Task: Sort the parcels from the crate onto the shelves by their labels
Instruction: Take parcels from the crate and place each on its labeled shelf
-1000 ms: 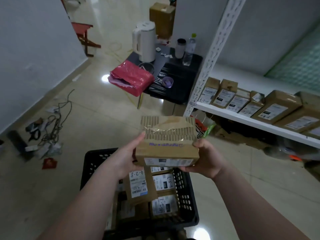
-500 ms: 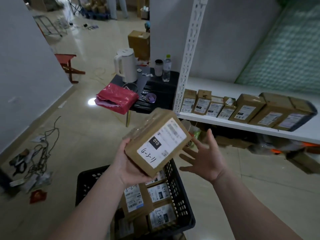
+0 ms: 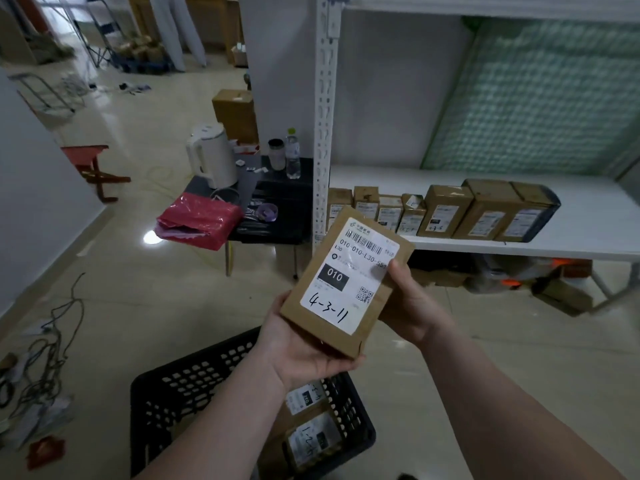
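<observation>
Head view: parcel (image 3: 346, 282) label-up within curled fingers (image 3: 341, 363) of left hand (image 3: 301, 355), right hand (image 3: 412, 306).

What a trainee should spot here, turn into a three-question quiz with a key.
1. True or false: the held parcel has its label facing the camera.
2. Which code is handwritten on that label? A) 1-2-4 B) 4-3-11 C) 2-1-7
3. How many hands grip the parcel?

Key
1. True.
2. B.
3. Two: the left hand from below and the right hand at the side, thumb on the label.
</observation>
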The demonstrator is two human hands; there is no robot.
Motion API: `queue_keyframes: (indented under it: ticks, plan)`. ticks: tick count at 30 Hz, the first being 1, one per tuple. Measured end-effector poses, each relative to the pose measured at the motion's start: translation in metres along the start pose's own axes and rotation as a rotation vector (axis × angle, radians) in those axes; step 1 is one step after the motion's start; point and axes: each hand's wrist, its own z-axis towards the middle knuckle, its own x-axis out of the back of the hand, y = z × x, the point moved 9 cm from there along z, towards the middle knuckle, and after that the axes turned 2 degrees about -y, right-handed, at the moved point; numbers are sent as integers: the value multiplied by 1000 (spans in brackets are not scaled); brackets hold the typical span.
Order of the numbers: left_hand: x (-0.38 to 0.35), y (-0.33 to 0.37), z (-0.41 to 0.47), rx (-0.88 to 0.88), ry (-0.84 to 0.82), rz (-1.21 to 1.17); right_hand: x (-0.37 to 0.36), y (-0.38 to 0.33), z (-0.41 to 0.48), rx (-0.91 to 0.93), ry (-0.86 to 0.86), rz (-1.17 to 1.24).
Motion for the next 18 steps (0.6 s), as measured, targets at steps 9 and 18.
queue_keyframes:
  ticks: [9, 18]
  plan:
    - [-49, -28, 14, 28, -34, 132, 48, -44, -38, 123, 111, -20]
    - [-110, -82, 69, -103, 194, 756, 179, -57, -138, 58, 286, -20]
